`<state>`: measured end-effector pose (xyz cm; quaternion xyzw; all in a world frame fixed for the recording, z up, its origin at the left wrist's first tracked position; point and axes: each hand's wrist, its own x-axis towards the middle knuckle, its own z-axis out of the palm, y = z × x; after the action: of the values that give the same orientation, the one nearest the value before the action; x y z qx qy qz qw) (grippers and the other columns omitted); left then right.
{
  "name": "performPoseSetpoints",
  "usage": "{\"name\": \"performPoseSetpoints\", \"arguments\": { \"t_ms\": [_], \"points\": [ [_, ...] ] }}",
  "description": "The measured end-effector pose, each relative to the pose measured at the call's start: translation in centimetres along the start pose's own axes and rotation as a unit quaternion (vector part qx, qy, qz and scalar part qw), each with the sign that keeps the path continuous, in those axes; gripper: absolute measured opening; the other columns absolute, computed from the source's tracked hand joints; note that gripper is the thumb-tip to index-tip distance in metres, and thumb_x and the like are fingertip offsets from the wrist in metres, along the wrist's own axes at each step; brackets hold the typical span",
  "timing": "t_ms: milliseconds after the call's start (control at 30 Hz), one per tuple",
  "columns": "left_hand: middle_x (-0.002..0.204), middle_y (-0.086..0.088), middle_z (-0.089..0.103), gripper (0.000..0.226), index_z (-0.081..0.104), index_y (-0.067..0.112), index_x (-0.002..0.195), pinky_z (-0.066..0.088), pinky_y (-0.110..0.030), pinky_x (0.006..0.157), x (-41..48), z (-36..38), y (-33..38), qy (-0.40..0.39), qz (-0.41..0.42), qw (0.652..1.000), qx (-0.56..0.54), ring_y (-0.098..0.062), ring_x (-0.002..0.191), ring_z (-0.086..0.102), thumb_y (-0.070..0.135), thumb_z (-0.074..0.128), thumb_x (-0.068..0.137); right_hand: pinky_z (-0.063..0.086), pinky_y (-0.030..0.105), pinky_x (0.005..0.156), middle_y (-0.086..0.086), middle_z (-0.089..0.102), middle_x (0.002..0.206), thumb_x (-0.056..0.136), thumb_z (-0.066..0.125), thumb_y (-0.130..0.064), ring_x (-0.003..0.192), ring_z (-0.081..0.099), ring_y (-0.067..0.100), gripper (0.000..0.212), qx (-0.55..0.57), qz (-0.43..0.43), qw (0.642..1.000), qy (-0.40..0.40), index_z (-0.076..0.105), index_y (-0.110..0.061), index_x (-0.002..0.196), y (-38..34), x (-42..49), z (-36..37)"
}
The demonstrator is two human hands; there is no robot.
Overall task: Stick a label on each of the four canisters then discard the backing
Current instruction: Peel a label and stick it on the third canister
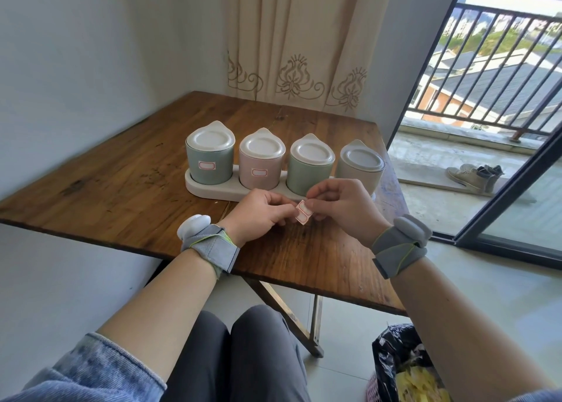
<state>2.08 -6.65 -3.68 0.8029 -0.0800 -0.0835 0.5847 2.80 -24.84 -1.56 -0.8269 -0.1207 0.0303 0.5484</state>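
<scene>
- A rolled blue denim sleeve (91, 368) on the left forearm sits closest to the lens, beside knees in grey trousers (237, 350). Both forearms reach up over the near edge of the brown wooden table (121, 173).
- The left hand (258, 210) pinches the left side of a small white backing strip with two red-bordered labels (304, 214). The right hand (343, 204) pinches its upper edge between thumb and forefinger, the other fingers curled. The strip is held just above the tabletop.
- The step in hand looks like peeling the third label. It goes best by lifting one corner with a nail, keeping the left pinch on bare backing so the sticker neither creases nor folds onto itself.
- Just beyond the hands stands the pale green canister with a white lid (310, 170). Its front shows no label, though the right hand hides part of it. It is the likely target: set the label level with its neighbours' and press from the middle outward.
- The grey canister (362, 170) to its right also looks bare. The pink canister (261, 167) and the blue-green canister (209, 161) each wear a label. All four stand in an oblong white tray (213, 190).
- A black rubbish bag (395, 356) on the floor at the right looks the likely place for the backing.
</scene>
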Motion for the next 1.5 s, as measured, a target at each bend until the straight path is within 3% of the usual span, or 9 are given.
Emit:
{"name": "performPoseSetpoints", "arguments": {
  "t_ms": [233, 500, 633, 733, 833, 1067, 1500],
  "points": [
    [0.067, 0.011, 0.070, 0.010, 0.074, 0.018, 0.086, 0.045, -0.006, 0.060, -0.1, 0.0, -0.1, -0.001, -0.004, 1.000, -0.023, 0.005, 0.058, 0.057, 0.020, 0.063, 0.085, 0.054, 0.015, 0.058, 0.004, 0.071, 0.072, 0.081, 0.071, -0.004, 0.060, 0.064, 0.004, 0.006, 0.014, -0.002, 1.000, 0.005, 0.069, -0.007, 0.085, -0.1, -0.2, 0.0],
    [0.059, 0.013, 0.069, 0.011, 0.074, 0.019, 0.082, 0.043, -0.005, 0.055, 0.0, 0.2, -0.4, 0.001, 0.010, 0.999, -0.036, 0.006, 0.055, 0.056, 0.017, 0.064, 0.085, 0.046, 0.018, 0.065, 0.001, 0.066, 0.080, 0.078, 0.072, -0.012, 0.070, 0.056, 0.012, 0.002, -0.240, -0.139, 0.960, 0.039, 0.072, -0.014, 0.079, -0.6, -0.7, 0.5],
    [0.062, 0.013, 0.070, 0.011, 0.074, 0.023, 0.077, 0.045, -0.005, 0.057, 0.1, 0.1, -0.7, 0.001, 0.016, 0.999, -0.034, 0.006, 0.057, 0.057, 0.021, 0.066, 0.084, 0.038, 0.008, 0.061, 0.000, 0.065, 0.081, 0.082, 0.065, -0.014, 0.070, 0.054, 0.009, 0.008, -0.314, -0.158, 0.936, 0.021, 0.073, -0.012, 0.081, -0.9, -0.8, 0.8],
    [0.062, 0.012, 0.070, 0.010, 0.074, 0.022, 0.078, 0.045, -0.006, 0.058, 0.2, 0.1, -0.9, 0.001, 0.017, 0.999, -0.029, 0.005, 0.058, 0.057, 0.022, 0.066, 0.084, 0.043, 0.016, 0.064, 0.001, 0.066, 0.084, 0.085, 0.061, -0.016, 0.074, 0.057, 0.013, 0.014, -0.349, -0.160, 0.923, 0.014, 0.073, -0.010, 0.084, -1.0, -0.8, 0.9],
    [0.064, 0.010, 0.071, 0.010, 0.075, 0.020, 0.080, 0.046, -0.006, 0.059, 0.2, 0.1, -1.0, 0.000, 0.019, 1.000, -0.020, 0.005, 0.059, 0.057, 0.024, 0.066, 0.084, 0.049, 0.026, 0.071, 0.003, 0.066, 0.088, 0.089, 0.055, -0.017, 0.077, 0.058, 0.015, 0.019, -0.373, -0.161, 0.914, -0.008, 0.072, -0.009, 0.088, -1.2, -0.8, 1.0],
    [0.068, 0.003, 0.069, 0.011, 0.075, 0.014, 0.082, 0.044, -0.005, 0.056, 0.2, 0.2, -0.9, 0.001, 0.026, 1.000, -0.009, 0.006, 0.056, 0.056, 0.020, 0.066, 0.084, 0.051, 0.034, 0.074, 0.004, 0.062, 0.090, 0.092, 0.049, -0.017, 0.079, 0.058, 0.019, 0.023, -0.412, -0.167, 0.895, -0.034, 0.070, -0.009, 0.089, -1.5, -0.9, 1.2],
    [0.069, 0.001, 0.068, 0.012, 0.075, 0.010, 0.084, 0.042, -0.004, 0.053, 0.1, 0.3, -0.8, -0.002, 0.027, 1.000, -0.007, 0.006, 0.054, 0.054, 0.019, 0.066, 0.085, 0.050, 0.035, 0.074, 0.007, 0.059, 0.091, 0.096, 0.042, -0.016, 0.077, 0.056, 0.021, 0.025, -0.417, -0.157, 0.894, -0.052, 0.065, -0.008, 0.089, -1.3, -1.0, 1.3]
  ]
}}
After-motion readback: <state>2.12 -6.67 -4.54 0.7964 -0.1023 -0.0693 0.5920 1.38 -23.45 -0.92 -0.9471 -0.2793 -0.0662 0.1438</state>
